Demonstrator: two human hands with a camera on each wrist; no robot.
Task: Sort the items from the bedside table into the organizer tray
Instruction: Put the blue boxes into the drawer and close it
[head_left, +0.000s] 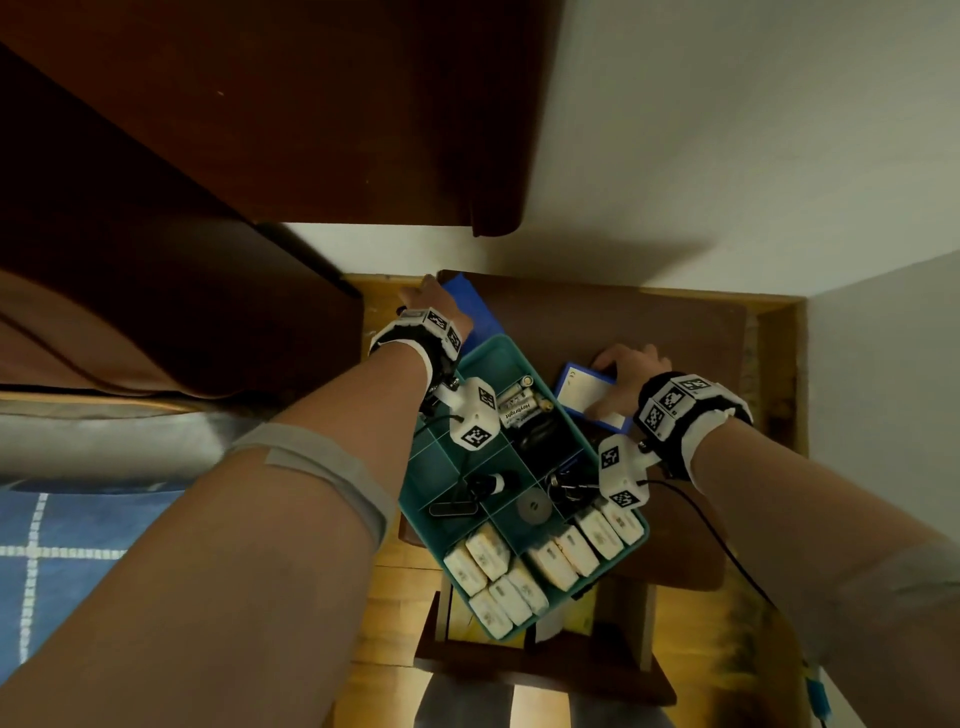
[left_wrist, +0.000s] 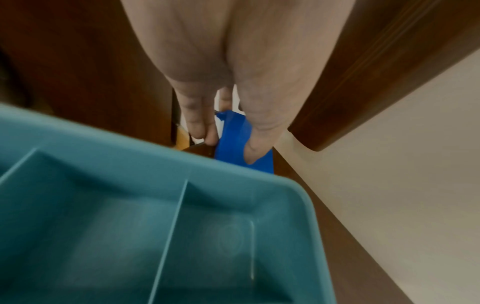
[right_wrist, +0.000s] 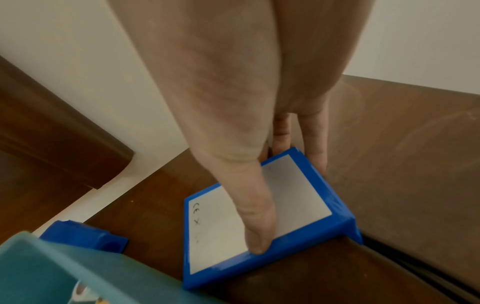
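Note:
A teal organizer tray (head_left: 618, 551) with several compartments lies on the dark bedside table (head_left: 649, 322). It holds batteries (head_left: 519, 408), white packets (head_left: 519, 571), a grey disc (head_left: 533, 508) and small black items. Beyond its far corner my left hand (head_left: 431, 299) pinches a plain blue box (head_left: 475, 312); in the left wrist view the thumb and fingers (left_wrist: 200, 123) of this hand (left_wrist: 228, 148) lie on opposite sides of the box (left_wrist: 231, 142). Right of the tray, my right hand (right_wrist: 287, 205) grips a blue box with a white label (right_wrist: 221, 226), thumb on the label, fingers over its far edge.
A bed with a blue checked blanket (head_left: 62, 545) and a dark wooden headboard (head_left: 260, 130) lie to the left. White walls (head_left: 753, 130) close in behind and to the right. Wooden floor (head_left: 395, 613) shows below the table.

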